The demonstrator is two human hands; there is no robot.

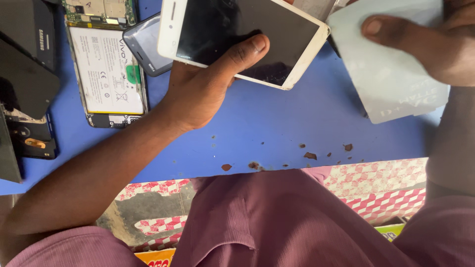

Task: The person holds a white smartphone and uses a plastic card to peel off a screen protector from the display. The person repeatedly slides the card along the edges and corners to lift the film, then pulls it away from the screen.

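While the head view looks straight down, the left hand (198,91) grasps a white phone (242,34) with a dark screen, thumb pressed across the lower glass, holding it tilted just above the far part of the blue surface (297,128). The right hand (435,42) pinches a pale, translucent protector sheet (386,74) near the far right corner, its thumb on top of the sheet. The sheet sits just beside the phone's right end, apart from the glass. Toward the far left edge lie an opened phone showing its battery (106,69), a small dark phone (146,47) and black back covers (24,74). Chipped paint spots (309,155) mark the near edge. By the look of it, the step in hand is bringing sheet and screen together; the next move would call for squaring their edges carefully.
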